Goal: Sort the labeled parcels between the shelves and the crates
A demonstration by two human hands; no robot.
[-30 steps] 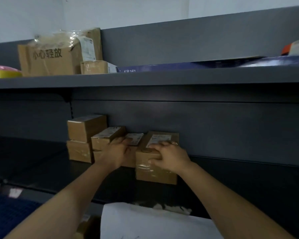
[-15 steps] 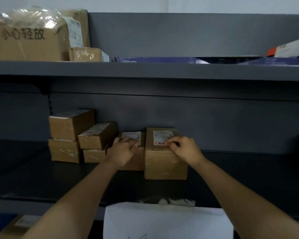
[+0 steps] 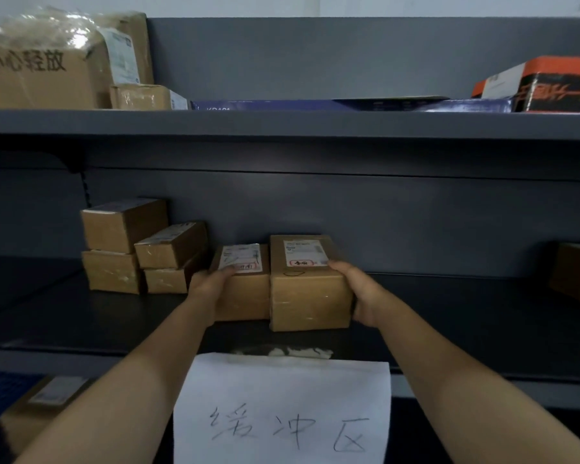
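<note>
Two hands [image 3: 210, 291] [image 3: 360, 293] gripping two adjoining parcels [image 3: 246, 298] [image 3: 307, 296]

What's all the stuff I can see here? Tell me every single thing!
Shelves: two, grey, upper and lower.
Big box: one, brown, plastic-wrapped, top shelf left.
Small box: one, brown, beside big box.
Flat boxes: count unclear, dark blue, top shelf middle.
Orange box: one, orange, top shelf right.
Stacked boxes: four, brown, lower shelf left.
Short box: one, brown, lower shelf middle.
Tall box: one, brown, touching short box's right.
Edge box: one, brown, lower shelf right.
Sign: one, white, shelf front.
Crate: one, blue, bottom left.
Parcel: one, brown, by crate.
Left grip: one, holds short box.
Right grip: one, holds tall box.
</note>
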